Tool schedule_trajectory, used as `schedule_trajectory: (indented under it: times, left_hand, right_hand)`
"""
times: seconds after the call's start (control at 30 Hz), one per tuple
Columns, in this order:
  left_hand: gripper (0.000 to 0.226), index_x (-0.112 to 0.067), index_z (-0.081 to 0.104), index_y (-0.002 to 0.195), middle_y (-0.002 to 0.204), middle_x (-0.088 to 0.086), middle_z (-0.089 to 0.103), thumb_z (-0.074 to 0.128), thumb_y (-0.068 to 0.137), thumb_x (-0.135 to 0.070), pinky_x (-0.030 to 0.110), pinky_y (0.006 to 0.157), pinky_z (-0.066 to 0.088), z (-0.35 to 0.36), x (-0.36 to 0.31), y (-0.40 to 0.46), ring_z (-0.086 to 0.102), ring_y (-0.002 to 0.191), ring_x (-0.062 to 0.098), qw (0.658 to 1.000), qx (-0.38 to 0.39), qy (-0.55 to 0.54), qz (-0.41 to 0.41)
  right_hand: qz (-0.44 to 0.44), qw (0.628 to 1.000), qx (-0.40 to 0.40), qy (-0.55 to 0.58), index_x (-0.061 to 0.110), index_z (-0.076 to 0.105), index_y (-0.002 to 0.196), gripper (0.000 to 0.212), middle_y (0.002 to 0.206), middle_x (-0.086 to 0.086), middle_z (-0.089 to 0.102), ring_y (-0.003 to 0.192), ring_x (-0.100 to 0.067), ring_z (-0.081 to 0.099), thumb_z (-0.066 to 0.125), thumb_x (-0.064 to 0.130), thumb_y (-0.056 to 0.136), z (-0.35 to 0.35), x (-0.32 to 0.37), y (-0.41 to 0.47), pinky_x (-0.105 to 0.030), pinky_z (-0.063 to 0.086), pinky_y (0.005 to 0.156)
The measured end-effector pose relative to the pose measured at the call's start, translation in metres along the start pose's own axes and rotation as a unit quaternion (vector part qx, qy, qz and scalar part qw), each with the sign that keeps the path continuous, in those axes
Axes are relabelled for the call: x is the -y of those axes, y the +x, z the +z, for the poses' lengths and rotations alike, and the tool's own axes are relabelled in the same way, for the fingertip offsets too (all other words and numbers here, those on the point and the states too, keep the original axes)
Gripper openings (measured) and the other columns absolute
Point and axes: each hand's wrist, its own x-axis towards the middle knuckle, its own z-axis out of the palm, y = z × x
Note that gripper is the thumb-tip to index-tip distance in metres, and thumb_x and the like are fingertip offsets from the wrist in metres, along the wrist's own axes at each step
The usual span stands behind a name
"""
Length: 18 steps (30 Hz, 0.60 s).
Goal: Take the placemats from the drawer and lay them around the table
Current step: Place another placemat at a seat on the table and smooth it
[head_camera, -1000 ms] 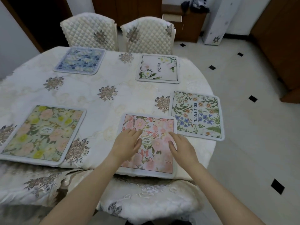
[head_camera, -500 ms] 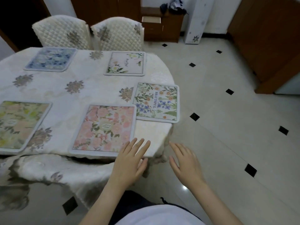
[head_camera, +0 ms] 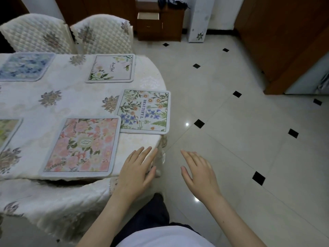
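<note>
Several floral placemats lie flat on the cloth-covered table (head_camera: 74, 97). A pink one (head_camera: 81, 147) is nearest me, with a green "BEAUTIFUL" one (head_camera: 145, 111) to its right at the table's edge. A white one (head_camera: 112, 68) and a blue one (head_camera: 23, 65) lie at the far side, and a yellow one (head_camera: 7, 129) is cut off at the left. My left hand (head_camera: 137, 172) hovers empty with fingers spread over the table's near right corner, right of the pink mat. My right hand (head_camera: 199, 173) is empty with fingers apart over the floor, off the table.
Two quilted chairs (head_camera: 101, 32) stand behind the table. A brown cabinet with its drawer (head_camera: 148, 16) pulled out stands at the far wall, beside a white floral unit (head_camera: 198, 20). Wooden cupboards (head_camera: 284, 38) line the right. Tiled floor (head_camera: 231, 122) spreads to the right.
Both hands have lifted off the pink placemat and drawn back to the right, past its edge. My view has swung right, so the table now sits further left.
</note>
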Motion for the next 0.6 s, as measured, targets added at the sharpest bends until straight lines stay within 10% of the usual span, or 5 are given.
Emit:
schedule_trajectory:
  times: [0.6]
  left_hand:
    - [0.051,-0.024,0.041,0.143,0.142,-0.001,0.049,0.033,0.096,-0.041,0.041,0.109,0.034,0.011,0.039,0.22,0.042,0.133,0.023,0.995,-0.051,-0.01,-0.081]
  right_hand:
    - [-0.12,0.99,0.062,-0.036,0.026,0.031,0.146,0.049,0.138,0.001,0.049,0.126,-0.019,0.043,0.035,0.034,0.098,-0.015,-0.081,0.247,-0.037,0.035,0.106]
